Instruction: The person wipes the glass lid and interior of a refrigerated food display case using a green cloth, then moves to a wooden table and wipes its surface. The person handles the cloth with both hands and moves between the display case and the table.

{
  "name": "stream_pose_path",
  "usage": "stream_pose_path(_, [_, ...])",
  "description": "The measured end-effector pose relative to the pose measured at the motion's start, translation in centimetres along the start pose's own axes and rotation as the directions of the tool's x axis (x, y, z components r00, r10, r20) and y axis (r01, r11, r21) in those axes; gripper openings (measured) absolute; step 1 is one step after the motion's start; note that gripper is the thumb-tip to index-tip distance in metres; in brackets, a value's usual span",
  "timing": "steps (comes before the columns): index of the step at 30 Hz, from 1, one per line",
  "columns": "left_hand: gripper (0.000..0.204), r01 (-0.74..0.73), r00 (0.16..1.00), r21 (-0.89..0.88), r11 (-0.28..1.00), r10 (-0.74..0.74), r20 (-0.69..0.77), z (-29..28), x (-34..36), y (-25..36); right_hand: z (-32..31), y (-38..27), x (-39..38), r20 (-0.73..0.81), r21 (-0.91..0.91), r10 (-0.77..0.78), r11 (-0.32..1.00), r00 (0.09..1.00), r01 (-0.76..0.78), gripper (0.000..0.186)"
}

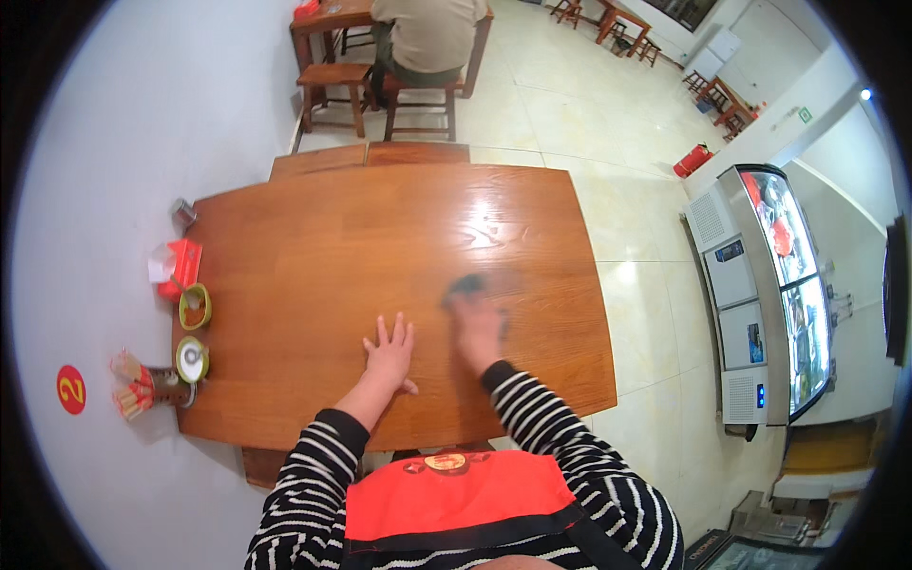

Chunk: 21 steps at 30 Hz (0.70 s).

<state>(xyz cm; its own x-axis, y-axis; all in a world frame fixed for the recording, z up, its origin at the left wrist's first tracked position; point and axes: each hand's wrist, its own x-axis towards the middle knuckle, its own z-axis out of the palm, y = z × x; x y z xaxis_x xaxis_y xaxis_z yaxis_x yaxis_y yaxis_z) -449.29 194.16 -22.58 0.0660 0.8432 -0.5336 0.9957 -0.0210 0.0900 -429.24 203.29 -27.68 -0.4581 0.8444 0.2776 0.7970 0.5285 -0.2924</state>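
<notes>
Nearest the camera: a red apron over striped black-and-white sleeves, both forearms reaching forward onto a wooden table.

Left hand lies flat on the tabletop, palm down, fingers spread, holding nothing.

Right hand is motion-blurred, just beside the left and a little farther out. It sits on a dark cloth that shows only as a smeared grey-black patch at the fingertips, pressed against the wood near the table's middle. Shape, folds and fabric cannot be made out through the blur. Whether the fingers curl around the cloth or merely press it flat cannot be told.

Tabletop is reddish-brown, glossy, with a bright glare patch just beyond the cloth.

Along the table's left edge, well apart from the hands: a holder of chopsticks, a round lidded jar, a green-rimmed open jar, a red tissue box, a small metal container.

Beyond the far edge: a wooden bench, then a seated person at another table. To the right, on the tiled floor, a glass-fronted display fridge and a red fire extinguisher.
</notes>
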Motion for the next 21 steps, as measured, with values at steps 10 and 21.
stream_pose_path(10, [0.155,0.042,0.997,0.063,0.997,-0.046,0.067,0.1,0.8,0.6,-6.2,14.5,2.9,-0.201,-0.167,0.120,0.974,0.972,-0.155,0.036])
stream_pose_path(21, [0.156,0.035,0.999,0.033,0.999,-0.036,0.028,0.4,0.9,0.7,-3.2,6.4,2.6,-0.168,-0.185,0.183,0.959,0.969,-0.213,0.050])
